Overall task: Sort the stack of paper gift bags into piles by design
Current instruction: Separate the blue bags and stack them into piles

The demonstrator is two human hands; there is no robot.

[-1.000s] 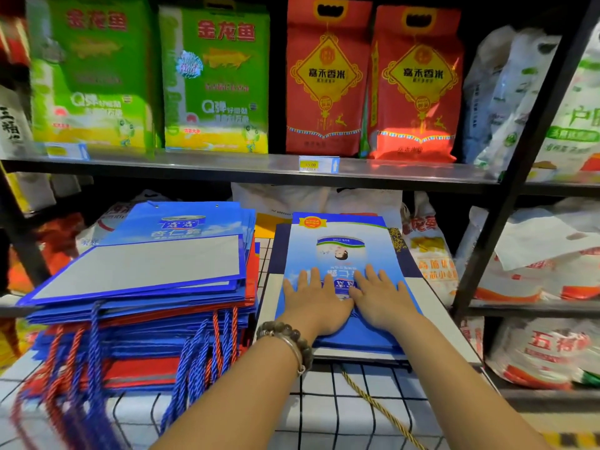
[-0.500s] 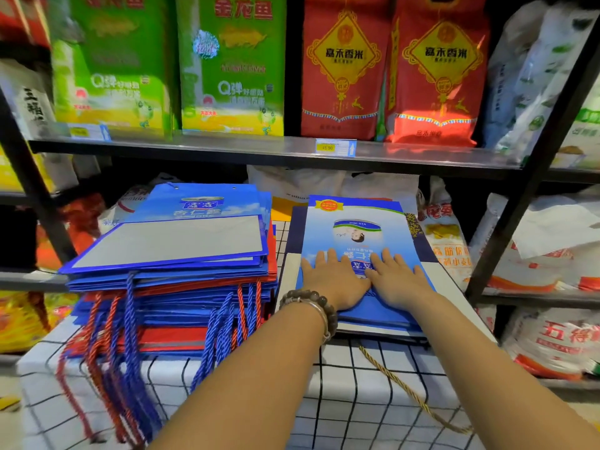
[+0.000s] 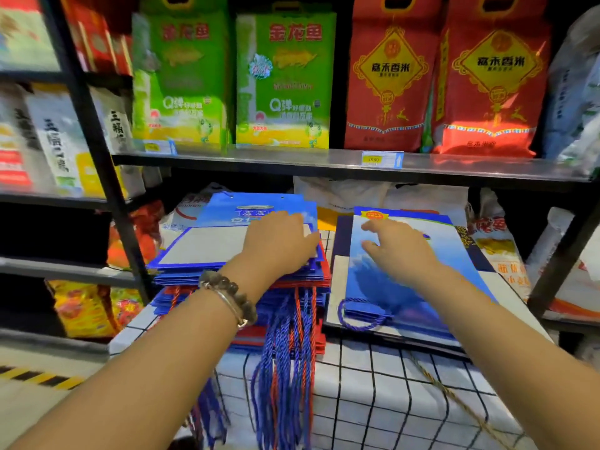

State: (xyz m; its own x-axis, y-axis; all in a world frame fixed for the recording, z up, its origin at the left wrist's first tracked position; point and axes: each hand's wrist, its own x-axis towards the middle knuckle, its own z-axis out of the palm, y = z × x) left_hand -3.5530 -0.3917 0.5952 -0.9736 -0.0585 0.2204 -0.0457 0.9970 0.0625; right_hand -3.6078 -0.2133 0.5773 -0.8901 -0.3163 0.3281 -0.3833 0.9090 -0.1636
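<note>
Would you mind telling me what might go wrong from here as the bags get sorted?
The mixed stack of gift bags is tall, its edges fanned, so drawing the top bag with the left hand may drag lower ones off. Its blue and red cord handles hang bunched over the table edge and might snag. The blue cord loop on the sky-print bag could get trapped under the next one.

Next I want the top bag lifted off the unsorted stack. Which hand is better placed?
Left. The left hand rests on the top bag of the stack, near its right edge. The right hand is spread over the sky-blue bag on the other pile, apart from the stack.
</note>
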